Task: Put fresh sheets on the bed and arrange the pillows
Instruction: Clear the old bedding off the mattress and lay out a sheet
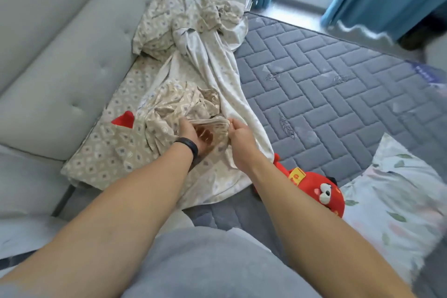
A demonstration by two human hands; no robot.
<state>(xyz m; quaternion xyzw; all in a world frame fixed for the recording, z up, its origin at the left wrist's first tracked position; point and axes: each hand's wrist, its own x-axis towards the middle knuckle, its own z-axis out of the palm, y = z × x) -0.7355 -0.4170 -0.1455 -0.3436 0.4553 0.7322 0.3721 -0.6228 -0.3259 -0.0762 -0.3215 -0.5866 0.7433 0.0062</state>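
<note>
While I lean over the bare grey mattress point(326, 94), both my hands work a bunched edge of the beige patterned sheet point(193, 94). My left hand point(191, 134), a black band point(188, 146) at its wrist, grips the gathered folds, and my right hand point(238, 134) pinches the same bunch from the other side. The sheet lies crumpled along the grey padded headboard point(60, 55). A red plush toy point(316, 189) rests beside my right forearm, touching a leaf-print pillow point(399, 201).
</note>
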